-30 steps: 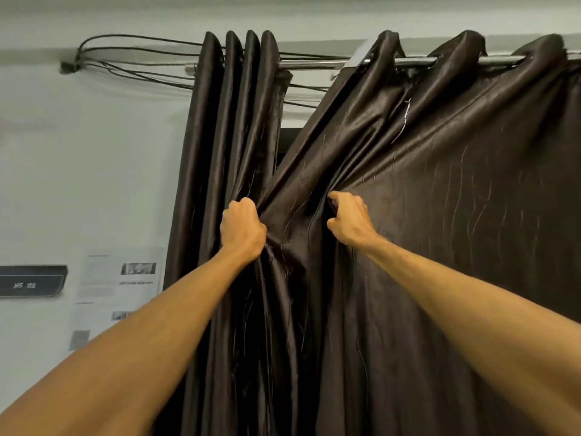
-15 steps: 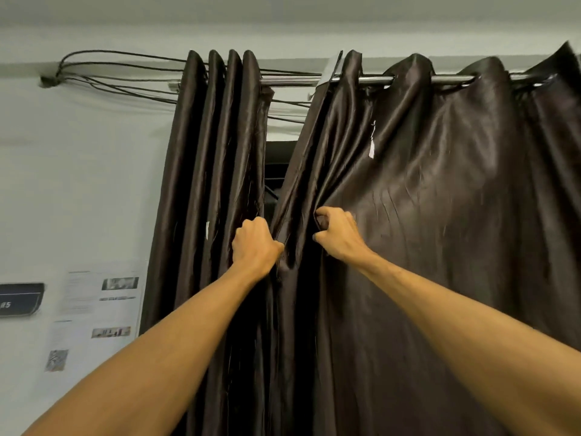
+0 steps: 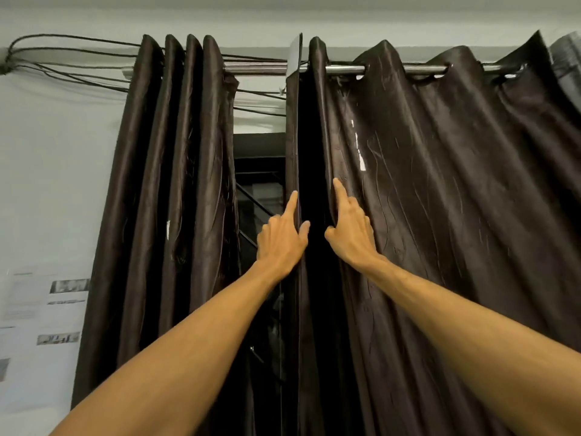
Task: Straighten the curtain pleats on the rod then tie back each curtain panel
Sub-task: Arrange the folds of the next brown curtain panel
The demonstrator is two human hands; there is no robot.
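Two dark brown satin curtain panels hang on a metal rod (image 3: 345, 69). The left panel (image 3: 176, 184) is bunched in tight pleats. Spread wide, the right panel (image 3: 440, 215) shows loose, uneven folds. My left hand (image 3: 279, 240) pinches the right panel's leading edge (image 3: 295, 136) between thumb and a raised index finger. Just beside it, my right hand (image 3: 352, 234) holds the first fold of the same panel, index finger pointing up along it and thumb inside the dark crease.
A dark window opening (image 3: 259, 190) shows in the gap between the panels. Black cables (image 3: 63, 58) run along the wall to the rod's left end. Printed sheets (image 3: 47, 309) are stuck on the white wall at left. Grey fabric (image 3: 566, 64) hangs at the top right corner.
Both hands let go of their fistfuls of fabric and now hold with index fingers extended. The right panel's edge hangs straight and farther right, opening a gap at the window.
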